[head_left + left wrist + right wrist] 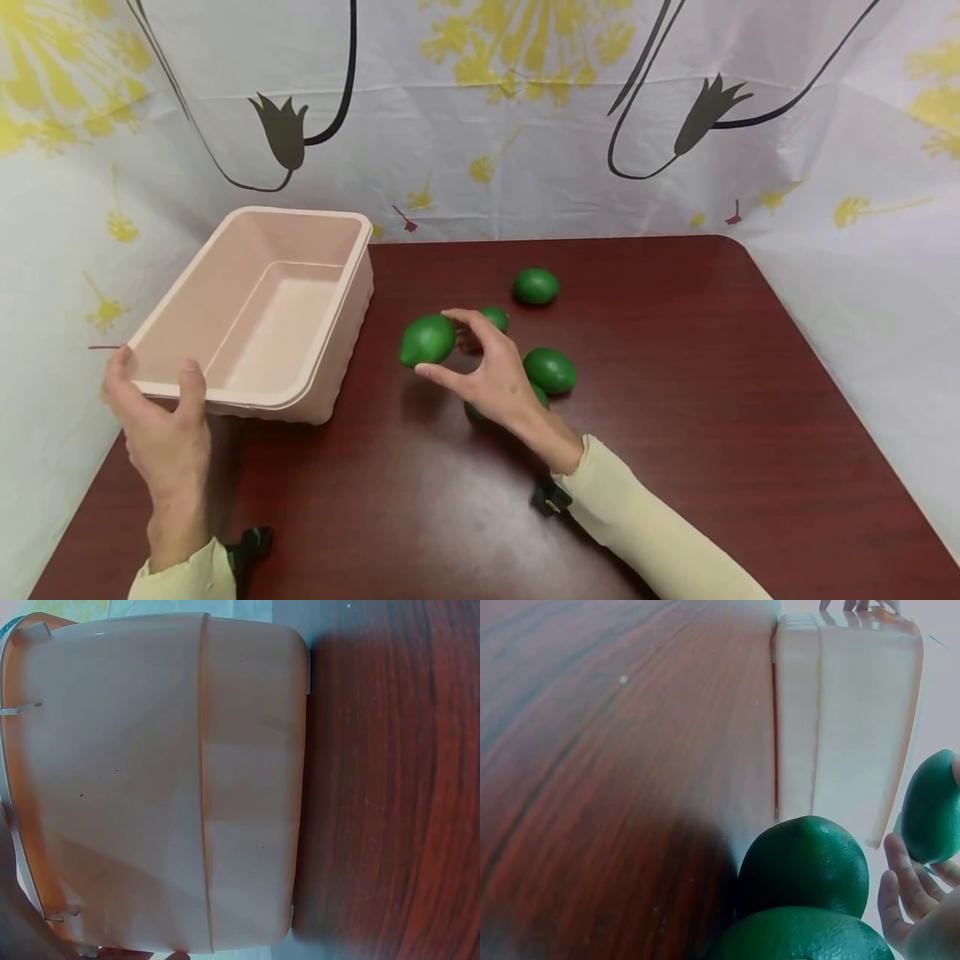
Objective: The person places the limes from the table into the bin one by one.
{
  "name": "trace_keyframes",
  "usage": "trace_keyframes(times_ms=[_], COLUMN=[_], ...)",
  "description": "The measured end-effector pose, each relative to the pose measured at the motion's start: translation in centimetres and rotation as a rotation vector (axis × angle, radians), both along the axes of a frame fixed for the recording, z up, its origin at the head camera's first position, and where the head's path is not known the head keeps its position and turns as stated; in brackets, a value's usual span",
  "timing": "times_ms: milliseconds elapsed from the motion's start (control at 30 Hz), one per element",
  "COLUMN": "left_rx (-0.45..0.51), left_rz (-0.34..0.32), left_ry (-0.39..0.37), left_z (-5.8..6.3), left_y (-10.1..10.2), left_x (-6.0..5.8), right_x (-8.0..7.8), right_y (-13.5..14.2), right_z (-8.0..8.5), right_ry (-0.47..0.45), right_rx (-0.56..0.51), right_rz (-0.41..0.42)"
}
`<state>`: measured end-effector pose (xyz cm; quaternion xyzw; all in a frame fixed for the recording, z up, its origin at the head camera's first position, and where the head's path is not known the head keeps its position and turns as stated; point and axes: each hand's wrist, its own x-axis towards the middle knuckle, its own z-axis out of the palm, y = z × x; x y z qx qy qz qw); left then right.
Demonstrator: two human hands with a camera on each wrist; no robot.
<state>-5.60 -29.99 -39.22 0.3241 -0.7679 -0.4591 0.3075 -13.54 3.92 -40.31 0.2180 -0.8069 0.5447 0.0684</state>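
Note:
My left hand [165, 442] grips the near-left rim of a pale pink plastic bin [348, 333], thumb over the edge. The bin stands on the left of the table, and no fruit shows inside it; its outer wall [127, 780] fills much of the left wrist view. Between thumb and fingertips my right hand [495, 379] pinches a green lime [427, 340], raised above the table to the right of the bin. In the right wrist view the held lime [931, 806] shows at the right edge.
Several more limes lie behind and under my right hand: one at the back [536, 286], another beside the wrist [550, 371], and others partly hidden by the hand. The dark red-brown table [675, 400] meets a white patterned cloth [555, 183] at its back and sides.

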Motion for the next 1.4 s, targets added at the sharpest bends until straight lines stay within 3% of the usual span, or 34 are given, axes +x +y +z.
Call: trace_keyframes(times_ms=[467,1400], left_rx=[-0.017,-0.006], left_rz=[-0.002,0.011], left_ry=[0.005,0.003], left_z=[-0.5,-0.2], left_y=[0.0,0.1], left_x=[-0.1,-0.1], right_x=[0.2,-0.2], right_y=[-1.1,-2.9], right_z=[0.4,1.2], right_ry=[0.022,0.099], right_rx=[0.007,-0.007], right_rz=[0.033,0.049])
